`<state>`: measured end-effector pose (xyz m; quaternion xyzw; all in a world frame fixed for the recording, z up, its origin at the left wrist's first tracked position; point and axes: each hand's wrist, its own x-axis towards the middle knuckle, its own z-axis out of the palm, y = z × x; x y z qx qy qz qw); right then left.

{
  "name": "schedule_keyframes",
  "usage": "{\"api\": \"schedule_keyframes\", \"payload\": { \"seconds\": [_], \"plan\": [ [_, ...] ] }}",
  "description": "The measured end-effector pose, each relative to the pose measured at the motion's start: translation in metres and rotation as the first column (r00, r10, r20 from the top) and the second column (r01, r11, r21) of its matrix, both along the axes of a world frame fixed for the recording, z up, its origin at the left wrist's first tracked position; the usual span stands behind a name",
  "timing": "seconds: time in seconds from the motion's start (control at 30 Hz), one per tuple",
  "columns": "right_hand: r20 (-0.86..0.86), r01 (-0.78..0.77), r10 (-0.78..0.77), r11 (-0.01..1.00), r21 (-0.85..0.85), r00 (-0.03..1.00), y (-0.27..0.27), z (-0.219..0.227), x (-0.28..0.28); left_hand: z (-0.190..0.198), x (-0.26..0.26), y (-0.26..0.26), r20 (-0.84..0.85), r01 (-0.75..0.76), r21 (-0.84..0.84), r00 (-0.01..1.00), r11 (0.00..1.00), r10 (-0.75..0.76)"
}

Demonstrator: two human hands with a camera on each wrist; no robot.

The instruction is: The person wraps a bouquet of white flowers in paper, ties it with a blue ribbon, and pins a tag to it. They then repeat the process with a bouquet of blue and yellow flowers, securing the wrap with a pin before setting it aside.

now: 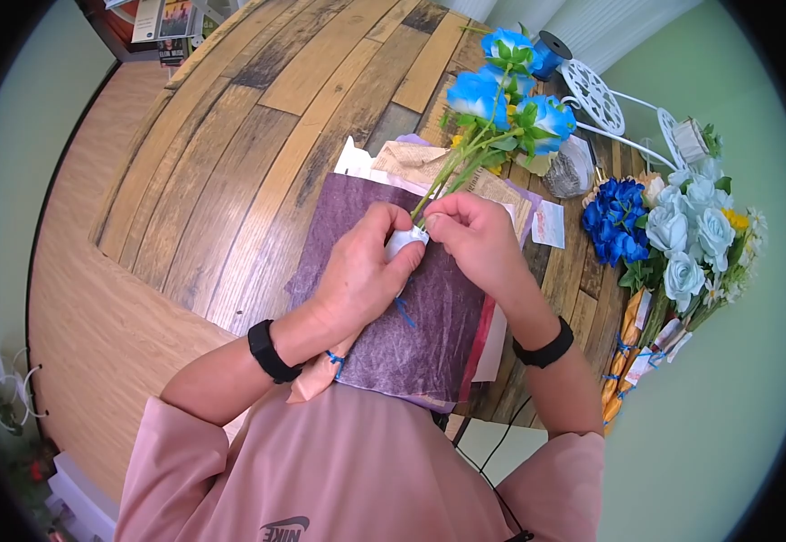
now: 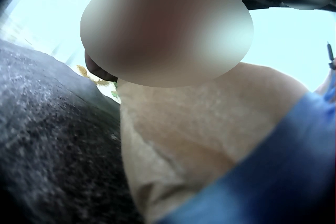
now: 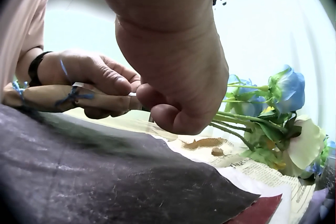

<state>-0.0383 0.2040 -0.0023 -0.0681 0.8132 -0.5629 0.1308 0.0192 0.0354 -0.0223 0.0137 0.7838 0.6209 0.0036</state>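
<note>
A bouquet of blue artificial roses (image 1: 479,95) points away from me, its green stems (image 1: 447,177) running down into a brown paper-wrapped handle (image 1: 319,383) tied with blue ribbon. My left hand (image 1: 348,271) grips this handle, fingers curled round it just below the bare stems. A white paper piece (image 1: 405,239) shows between the left thumb and forefinger. At the top of the wrap, my right hand (image 1: 479,242) pinches with thumb and forefinger where the stems come out; its own fingers hide what lies between the tips. In the right wrist view the blue ribbon (image 3: 73,96) circles the handle.
Dark purple wrapping paper (image 1: 393,334) lies under the hands, over newsprint sheets (image 1: 411,161). To the right lie a dark blue bouquet (image 1: 616,221) and a pale blue rose bouquet (image 1: 686,226). A white metal stand (image 1: 596,95) and ribbon spool (image 1: 551,52) are at the back.
</note>
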Motion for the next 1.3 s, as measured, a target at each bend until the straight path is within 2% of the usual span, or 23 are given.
{"api": "schedule_keyframes", "payload": {
  "seconds": [0.07,0.1,0.17,0.27,0.4,0.47,0.6,0.67,0.8,0.87,1.07,1.1,1.17,1.3],
  "plan": [
    [0.052,-0.047,0.048,0.999,-0.010,0.998,0.003,-0.003,-0.005,0.001,0.000,0.000,0.001,0.009,-0.005,1.000,1.000,-0.009],
    [0.053,-0.045,0.045,0.999,-0.009,0.998,0.003,-0.003,-0.005,0.001,0.001,0.001,-0.016,0.006,-0.023,1.000,1.000,-0.007],
    [0.172,-0.033,0.033,0.999,-0.003,0.985,0.002,-0.002,-0.006,0.000,0.000,0.001,-0.034,0.003,-0.040,0.999,0.999,-0.004],
    [0.264,-0.003,0.015,0.999,-0.049,0.964,-0.002,0.001,-0.005,-0.006,0.000,0.001,-0.019,0.009,-0.038,1.000,0.999,-0.010],
    [0.266,-0.023,0.030,0.999,-0.028,0.964,-0.001,-0.001,-0.004,-0.006,0.001,0.003,0.010,0.014,0.010,1.000,1.000,-0.014],
    [0.031,-0.026,0.025,1.000,0.010,0.999,-0.001,-0.008,0.001,-0.004,0.001,0.003,0.012,0.007,0.011,1.000,1.000,-0.007],
    [-0.051,0.006,-0.006,1.000,0.002,0.999,-0.003,-0.006,0.010,-0.001,0.002,0.000,-0.017,-0.014,-0.007,1.000,1.000,0.014],
    [-0.183,-0.026,0.038,0.997,0.066,0.982,0.000,-0.009,0.011,-0.001,0.001,0.000,-0.022,-0.012,-0.015,1.000,1.000,0.011],
    [-0.214,-0.035,0.052,0.996,0.083,0.975,0.002,-0.006,0.014,-0.002,0.002,0.001,-0.004,-0.012,-0.012,1.000,1.000,0.012],
    [-0.288,-0.068,0.107,0.988,0.141,0.952,0.002,-0.001,0.015,-0.003,0.002,0.001,0.001,-0.013,-0.024,1.000,1.000,0.013],
    [-0.363,-0.099,0.179,0.969,0.227,0.914,0.004,0.009,0.017,-0.007,0.003,0.003,0.016,-0.006,0.039,1.000,0.999,0.006],
    [-0.364,-0.099,0.179,0.969,0.227,0.914,0.005,0.012,0.017,-0.006,0.003,0.003,0.008,-0.009,0.022,1.000,1.000,0.008],
    [-0.253,-0.089,0.131,0.981,0.172,0.959,0.007,0.014,0.017,-0.003,0.004,0.003,0.001,-0.013,0.005,1.000,1.000,0.013],
    [-0.294,-0.107,0.155,0.979,0.175,0.943,0.009,0.007,0.014,-0.001,0.004,0.003,-0.036,-0.018,-0.033,0.999,0.999,0.017]
  ]
}}
